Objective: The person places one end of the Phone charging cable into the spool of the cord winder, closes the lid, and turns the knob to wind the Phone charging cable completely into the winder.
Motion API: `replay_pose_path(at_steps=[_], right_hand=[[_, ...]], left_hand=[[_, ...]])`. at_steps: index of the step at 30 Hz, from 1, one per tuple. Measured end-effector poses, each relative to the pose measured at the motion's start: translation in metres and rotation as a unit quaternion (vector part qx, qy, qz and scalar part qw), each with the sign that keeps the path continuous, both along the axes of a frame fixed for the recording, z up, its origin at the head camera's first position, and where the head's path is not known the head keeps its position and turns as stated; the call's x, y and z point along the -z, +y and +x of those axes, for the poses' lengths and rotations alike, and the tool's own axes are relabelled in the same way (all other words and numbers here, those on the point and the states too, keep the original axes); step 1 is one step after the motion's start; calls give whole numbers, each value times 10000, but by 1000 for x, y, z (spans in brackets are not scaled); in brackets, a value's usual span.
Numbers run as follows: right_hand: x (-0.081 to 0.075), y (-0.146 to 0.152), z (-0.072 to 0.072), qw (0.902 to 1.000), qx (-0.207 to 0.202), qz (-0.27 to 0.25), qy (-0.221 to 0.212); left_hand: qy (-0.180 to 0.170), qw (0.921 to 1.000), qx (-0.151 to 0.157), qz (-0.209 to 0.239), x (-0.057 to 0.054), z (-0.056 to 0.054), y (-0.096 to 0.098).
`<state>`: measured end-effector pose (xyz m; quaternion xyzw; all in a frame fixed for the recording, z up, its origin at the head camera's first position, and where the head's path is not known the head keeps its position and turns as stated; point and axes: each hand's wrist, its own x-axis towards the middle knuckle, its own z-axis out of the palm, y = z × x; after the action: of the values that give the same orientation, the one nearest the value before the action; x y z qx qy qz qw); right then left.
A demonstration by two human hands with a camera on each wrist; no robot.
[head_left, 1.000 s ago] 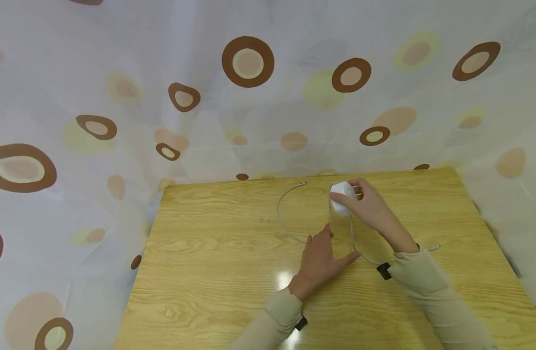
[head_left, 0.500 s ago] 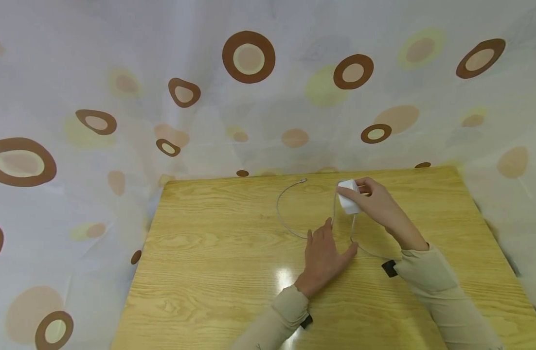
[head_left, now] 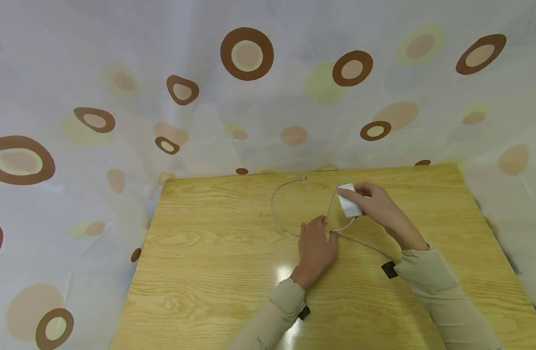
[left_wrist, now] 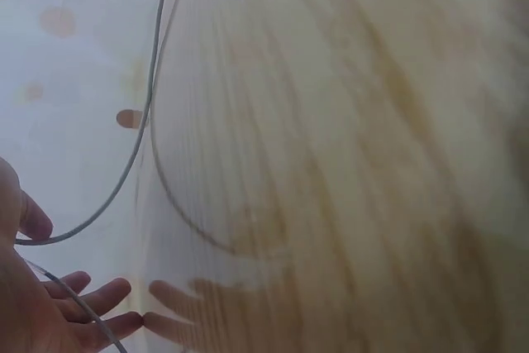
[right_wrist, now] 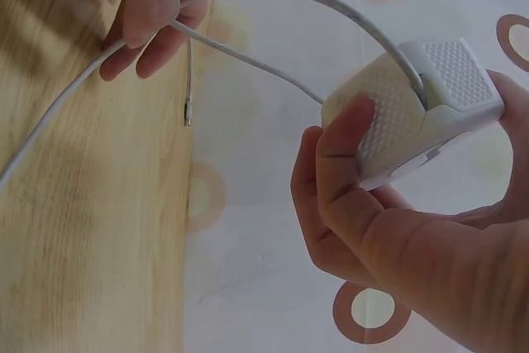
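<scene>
My right hand [head_left: 380,208] grips a small white box [right_wrist: 393,113] with dimpled faces, thumb and fingers on its sides. A thin grey cable [right_wrist: 273,72] comes out of two sides of the box. My left hand [head_left: 317,249] is to the left and nearer to me, pinching the cable where two strands cross at the thumb tip. Other left fingers [left_wrist: 103,295] are fairly straight. From there one strand [head_left: 273,209] curves left and back to a metal plug [head_left: 303,178]. Another strand runs right, under the right sleeve, its end hidden.
A wooden table [head_left: 215,272] lies under both hands. Behind it and at its sides hangs a pale sheet [head_left: 268,107] with brown and yellow rings. A dark strap end [head_left: 389,270] hangs at the right cuff.
The left hand has drawn in slightly to the left, its spread thumb closing on the cable and bringing strands together. The box has shifted a little to the right and turned in the right hand.
</scene>
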<state>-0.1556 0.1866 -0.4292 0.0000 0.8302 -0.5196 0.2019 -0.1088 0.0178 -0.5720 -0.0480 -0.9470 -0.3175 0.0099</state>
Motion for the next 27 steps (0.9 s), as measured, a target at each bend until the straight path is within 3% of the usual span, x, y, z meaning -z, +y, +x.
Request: replay_pose_path(at_steps=[9,18,27], right_hand=[[5,10,-2,9997,-64,-118,-194],[8,21,4,9998,-28,-106,-187],[18,36,9,9995,-8,-78,-311]], left_hand=[[63,9997,-19,227,-4,-7,-11],[153,9986,362,364,4,-8,-31],[677,9956,643,37,0,-8,-63]])
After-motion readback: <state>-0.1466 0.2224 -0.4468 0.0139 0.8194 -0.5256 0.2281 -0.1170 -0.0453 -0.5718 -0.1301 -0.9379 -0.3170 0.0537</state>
